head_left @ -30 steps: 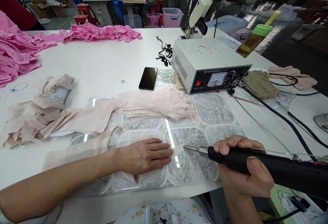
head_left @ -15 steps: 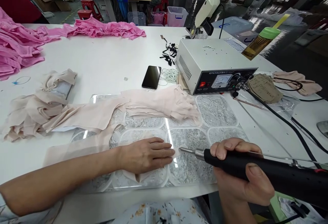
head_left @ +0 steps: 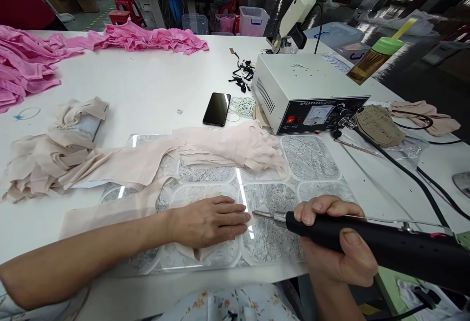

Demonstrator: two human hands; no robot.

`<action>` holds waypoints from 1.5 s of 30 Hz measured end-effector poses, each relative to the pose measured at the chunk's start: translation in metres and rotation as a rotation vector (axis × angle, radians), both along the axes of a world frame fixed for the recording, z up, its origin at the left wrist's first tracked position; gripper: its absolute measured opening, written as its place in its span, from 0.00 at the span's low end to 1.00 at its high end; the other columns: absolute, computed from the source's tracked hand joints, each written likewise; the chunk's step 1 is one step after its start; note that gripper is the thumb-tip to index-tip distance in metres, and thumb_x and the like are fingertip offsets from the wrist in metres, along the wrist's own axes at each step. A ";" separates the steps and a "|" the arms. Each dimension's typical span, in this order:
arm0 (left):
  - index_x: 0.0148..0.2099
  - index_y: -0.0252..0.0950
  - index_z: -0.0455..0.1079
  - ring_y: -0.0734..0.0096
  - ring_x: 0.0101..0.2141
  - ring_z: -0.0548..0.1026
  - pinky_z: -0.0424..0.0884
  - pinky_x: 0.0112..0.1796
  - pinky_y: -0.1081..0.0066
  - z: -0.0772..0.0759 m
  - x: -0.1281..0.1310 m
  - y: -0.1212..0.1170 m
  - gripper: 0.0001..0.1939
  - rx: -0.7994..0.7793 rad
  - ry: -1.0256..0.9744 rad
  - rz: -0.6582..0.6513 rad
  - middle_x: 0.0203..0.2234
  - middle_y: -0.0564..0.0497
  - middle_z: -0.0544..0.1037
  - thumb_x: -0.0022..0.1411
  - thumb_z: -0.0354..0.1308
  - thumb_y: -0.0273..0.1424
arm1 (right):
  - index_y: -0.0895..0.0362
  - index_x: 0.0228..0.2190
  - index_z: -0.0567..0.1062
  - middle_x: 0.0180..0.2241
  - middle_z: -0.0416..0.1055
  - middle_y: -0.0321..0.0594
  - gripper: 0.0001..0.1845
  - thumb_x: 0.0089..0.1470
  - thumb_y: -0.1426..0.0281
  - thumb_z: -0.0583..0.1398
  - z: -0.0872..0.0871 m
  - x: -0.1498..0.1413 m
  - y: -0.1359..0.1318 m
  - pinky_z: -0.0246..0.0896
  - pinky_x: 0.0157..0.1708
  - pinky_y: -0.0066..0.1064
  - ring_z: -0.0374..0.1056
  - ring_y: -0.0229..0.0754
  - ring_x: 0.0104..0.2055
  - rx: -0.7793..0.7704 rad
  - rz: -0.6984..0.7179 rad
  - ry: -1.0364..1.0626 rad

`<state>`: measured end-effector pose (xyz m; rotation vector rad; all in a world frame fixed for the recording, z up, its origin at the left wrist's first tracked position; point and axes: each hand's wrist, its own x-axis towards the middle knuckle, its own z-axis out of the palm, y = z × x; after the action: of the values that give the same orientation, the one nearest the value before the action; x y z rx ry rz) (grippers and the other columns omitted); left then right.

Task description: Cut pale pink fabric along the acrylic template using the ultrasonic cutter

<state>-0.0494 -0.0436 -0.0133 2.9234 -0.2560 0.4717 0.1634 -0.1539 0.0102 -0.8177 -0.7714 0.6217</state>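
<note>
My left hand (head_left: 211,223) lies flat, fingers stretched out, on a beige fabric piece (head_left: 198,252) that is mostly under the palm. A small end of the fabric shows past the fingertips. My right hand (head_left: 338,242) is wrapped round the black handle of an ultrasonic welding pen (head_left: 370,238). Its metal tip points left and sits at the fabric end close to my left fingertips; whether it touches cannot be made out. Beneath lies a clear-edged, marble-patterned mat (head_left: 271,242). Beyond my hands rests a stack of beige fabric pieces (head_left: 227,147).
A generator box (head_left: 312,83) with a dial stands at the back right, its black cable (head_left: 404,169) running to the pen. A phone (head_left: 217,109), bunched beige cloth (head_left: 47,159), pink garments (head_left: 147,39) and a green-lidded bottle (head_left: 374,59) are on the table.
My right hand has moved left with the welding pen, bringing its tip nearer my left fingertips along the fabric end. The left hand stays pressed flat in place.
</note>
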 end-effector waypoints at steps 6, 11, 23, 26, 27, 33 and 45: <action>0.52 0.29 0.72 0.61 0.54 0.72 0.68 0.53 0.64 0.002 0.000 -0.001 0.19 -0.002 -0.012 0.006 0.54 0.44 0.75 0.76 0.40 0.28 | 0.57 0.29 0.74 0.27 0.67 0.35 0.06 0.48 0.67 0.61 0.001 0.002 -0.002 0.65 0.23 0.34 0.65 0.35 0.22 0.002 0.015 -0.028; 0.54 0.31 0.71 0.60 0.56 0.71 0.68 0.55 0.62 -0.001 -0.002 -0.001 0.18 -0.009 0.022 -0.003 0.55 0.43 0.73 0.75 0.41 0.28 | 0.57 0.30 0.74 0.27 0.66 0.36 0.08 0.47 0.65 0.60 0.005 0.004 -0.010 0.64 0.22 0.34 0.64 0.35 0.22 -0.008 0.015 0.006; 0.54 0.32 0.72 0.60 0.56 0.71 0.68 0.55 0.61 0.000 -0.002 -0.002 0.17 -0.024 0.020 -0.003 0.55 0.42 0.73 0.74 0.43 0.28 | 0.57 0.30 0.74 0.27 0.66 0.37 0.08 0.48 0.66 0.59 0.002 0.002 -0.016 0.63 0.21 0.35 0.63 0.36 0.22 -0.013 0.044 -0.020; 0.54 0.33 0.71 0.60 0.56 0.71 0.68 0.55 0.61 0.000 -0.001 -0.002 0.17 -0.026 0.034 0.001 0.55 0.43 0.73 0.74 0.42 0.27 | 0.57 0.30 0.73 0.27 0.66 0.36 0.07 0.48 0.66 0.60 0.002 0.002 -0.016 0.64 0.22 0.34 0.64 0.36 0.22 -0.008 0.049 -0.028; 0.54 0.32 0.71 0.60 0.56 0.71 0.68 0.55 0.61 -0.001 -0.001 -0.002 0.17 -0.029 0.034 -0.001 0.55 0.43 0.73 0.74 0.42 0.27 | 0.57 0.30 0.73 0.27 0.66 0.36 0.07 0.48 0.67 0.60 0.002 0.001 -0.016 0.64 0.22 0.34 0.64 0.36 0.22 -0.008 0.052 -0.031; 0.56 0.30 0.69 0.60 0.58 0.69 0.67 0.57 0.61 -0.001 -0.003 0.001 0.16 -0.121 0.052 -0.007 0.57 0.42 0.71 0.74 0.44 0.28 | 0.57 0.29 0.74 0.27 0.67 0.36 0.07 0.47 0.67 0.60 0.003 0.004 -0.015 0.64 0.22 0.34 0.64 0.35 0.21 -0.014 0.023 -0.018; 0.52 0.30 0.70 0.59 0.55 0.70 0.69 0.54 0.59 0.014 -0.014 0.000 0.13 -0.179 0.041 0.122 0.55 0.36 0.71 0.73 0.47 0.29 | 0.56 0.28 0.73 0.27 0.67 0.35 0.06 0.44 0.67 0.61 -0.003 0.012 -0.008 0.65 0.23 0.36 0.64 0.36 0.21 -0.006 -0.127 -0.041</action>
<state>-0.0632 -0.0433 0.0007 2.7795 -0.0282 0.4276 0.1752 -0.1624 0.0073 -0.8800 -0.7490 0.4958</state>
